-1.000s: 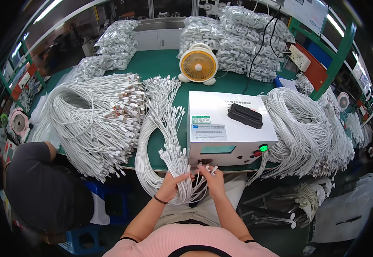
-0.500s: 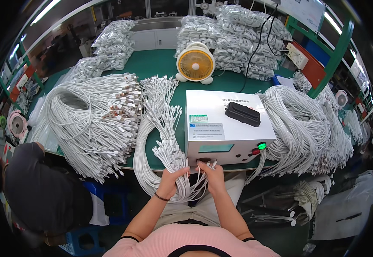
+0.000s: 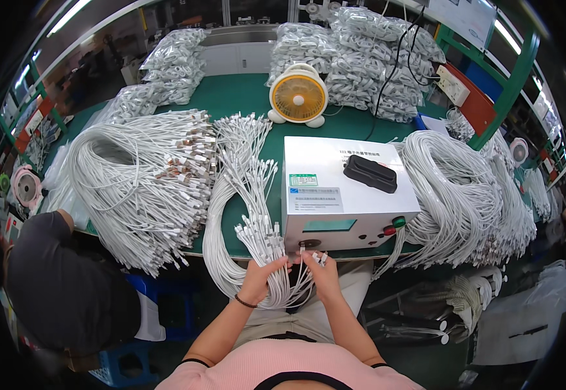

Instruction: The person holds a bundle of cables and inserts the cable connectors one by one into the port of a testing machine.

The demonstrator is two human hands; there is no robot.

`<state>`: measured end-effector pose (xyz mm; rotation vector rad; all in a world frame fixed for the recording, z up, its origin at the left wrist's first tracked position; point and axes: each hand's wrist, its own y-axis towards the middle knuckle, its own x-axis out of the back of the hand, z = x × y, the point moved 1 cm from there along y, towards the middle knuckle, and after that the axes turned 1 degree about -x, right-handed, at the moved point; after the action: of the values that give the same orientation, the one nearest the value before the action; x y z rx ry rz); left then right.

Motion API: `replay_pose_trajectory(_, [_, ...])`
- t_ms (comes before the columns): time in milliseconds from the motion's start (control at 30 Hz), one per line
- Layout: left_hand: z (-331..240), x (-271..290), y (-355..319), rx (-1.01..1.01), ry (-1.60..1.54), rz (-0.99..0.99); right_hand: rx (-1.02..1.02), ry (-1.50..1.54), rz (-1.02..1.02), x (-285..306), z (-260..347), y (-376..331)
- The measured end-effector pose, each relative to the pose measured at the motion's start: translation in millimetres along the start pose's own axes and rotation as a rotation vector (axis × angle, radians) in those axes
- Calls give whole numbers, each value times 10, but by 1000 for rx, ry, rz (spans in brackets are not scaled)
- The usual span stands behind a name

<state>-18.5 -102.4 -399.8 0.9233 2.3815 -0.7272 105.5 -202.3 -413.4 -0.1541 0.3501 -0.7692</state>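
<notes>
My left hand (image 3: 256, 281) is closed round a bundle of white USB cables (image 3: 214, 227), whose plugs fan out above the fingers at the table's front edge. Between the fingertips of my right hand (image 3: 323, 275) is one cable's plug (image 3: 302, 251), just in front of the round socket (image 3: 309, 243) on a white tester box (image 3: 350, 235). Whether the plug touches the socket I cannot tell. Several other cable ends stick out from the same hand. A small screen (image 3: 329, 225), a red button and an unlit green button (image 3: 398, 221) are on the box's front.
A large heap of white cables (image 3: 127, 169) lies on the left and coiled bundles (image 3: 452, 188) on the right. Behind the box stand a yellow fan (image 3: 298, 97) and stacked bagged cables (image 3: 380, 65). A black object (image 3: 370, 173) rests on the box. A person (image 3: 68, 279) sits at left.
The green button's light has gone out. My right hand has drawn back slightly from the socket, so the plug shows at its fingertips. The person at left has shifted an arm.
</notes>
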Motion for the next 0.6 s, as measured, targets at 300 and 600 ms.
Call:
replay_pose_trajectory(300, [-82, -27, 40, -60, -2, -36, -73, 81, -24, -50, 182, 54])
replay_pose_trajectory(600, [-17, 0, -39, -22, 179, 113, -141, -24, 156, -138, 260, -58])
